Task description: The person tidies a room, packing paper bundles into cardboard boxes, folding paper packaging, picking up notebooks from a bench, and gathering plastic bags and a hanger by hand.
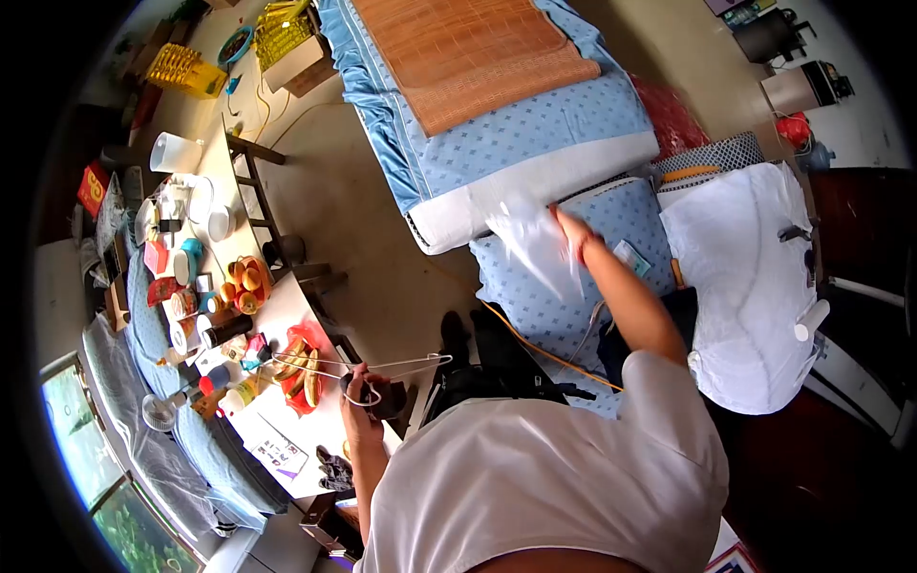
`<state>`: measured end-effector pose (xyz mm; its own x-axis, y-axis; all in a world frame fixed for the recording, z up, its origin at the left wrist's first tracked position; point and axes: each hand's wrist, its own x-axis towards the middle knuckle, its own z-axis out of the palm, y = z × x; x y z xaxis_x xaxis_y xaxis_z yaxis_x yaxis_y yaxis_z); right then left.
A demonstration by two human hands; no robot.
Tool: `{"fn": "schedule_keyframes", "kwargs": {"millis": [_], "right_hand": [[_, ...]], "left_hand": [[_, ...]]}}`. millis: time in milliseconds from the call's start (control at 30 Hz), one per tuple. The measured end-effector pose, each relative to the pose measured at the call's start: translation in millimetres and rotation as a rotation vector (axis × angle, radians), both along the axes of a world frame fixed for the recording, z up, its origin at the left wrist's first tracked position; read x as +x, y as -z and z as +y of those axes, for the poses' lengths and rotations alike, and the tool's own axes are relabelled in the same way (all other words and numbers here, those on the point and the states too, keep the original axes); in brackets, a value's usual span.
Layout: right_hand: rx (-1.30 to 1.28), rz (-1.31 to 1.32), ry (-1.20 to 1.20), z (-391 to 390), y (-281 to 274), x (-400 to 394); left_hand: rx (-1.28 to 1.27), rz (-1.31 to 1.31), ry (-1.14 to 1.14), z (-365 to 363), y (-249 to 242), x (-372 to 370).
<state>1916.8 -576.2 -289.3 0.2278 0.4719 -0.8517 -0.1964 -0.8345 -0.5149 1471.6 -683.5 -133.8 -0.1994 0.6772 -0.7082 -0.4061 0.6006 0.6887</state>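
My left hand (359,401) is closed on a thin white clothes hanger (420,361), held level beside the table edge, with its hook hanging below the fingers. My right hand (574,232) reaches out over the blue patterned bedding (535,253) and grips a white, see-through plastic bag (535,239). The bag is smeared by motion, so its exact shape cannot be made out. Under the right wrist, a small pale packet (631,258) lies on the blue bedding.
To my left, a long table (296,468) carries bananas (304,377), round fruit (246,282), bottles and cups. A brown mat (478,57) covers the bed ahead. At right lies a white quilted pad (740,277). An orange cord (544,355) crosses near my legs.
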Motion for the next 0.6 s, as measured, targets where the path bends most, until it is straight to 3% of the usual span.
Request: {"fn": "schedule_keyframes", "kwargs": {"millis": [33,67,100,133,167,233,300,400,467,600], "right_hand": [[-0.103,0.019,-0.069,-43.2,43.8,12.5],[-0.113,0.168,0.072,-89.7,69.7,13.6],[-0.257,0.098,-0.105,-123.9,67.4,19.8],[-0.193,0.278,0.009,-152.5,45.1,10.5],[-0.199,0.334,-0.004,-198.4,109.9,31.3],[-0.153,0.204,0.121,-225.0,79.5,14.5],[-0.206,0.195,0.137,-239.6,75.6,16.6],[-0.031,0.135,0.171,-229.6,62.0,13.1],[0.1,0.014,-0.055,-223.0,78.6,24.9],[0.206,-0.13,0.08,-200.0,51.9,18.1]], "left_hand": [[-0.003,-0.006,-0.007,-0.4,1.1,-2.2],[-0.005,-0.006,-0.01,0.0,0.8,-2.6],[-0.023,0.002,-0.007,1.6,-0.4,-2.5],[-0.041,0.008,-0.001,3.3,-0.8,-1.5],[-0.045,0.006,0.006,5.2,1.9,-1.3],[-0.049,-0.005,0.057,8.9,8.9,-1.7],[-0.03,-0.034,0.087,13.1,10.8,2.0],[0.006,-0.081,0.148,21.7,4.5,13.0],[0.032,-0.096,0.154,26.4,3.1,17.5],[0.037,-0.066,0.227,28.9,-3.7,14.9]]}}
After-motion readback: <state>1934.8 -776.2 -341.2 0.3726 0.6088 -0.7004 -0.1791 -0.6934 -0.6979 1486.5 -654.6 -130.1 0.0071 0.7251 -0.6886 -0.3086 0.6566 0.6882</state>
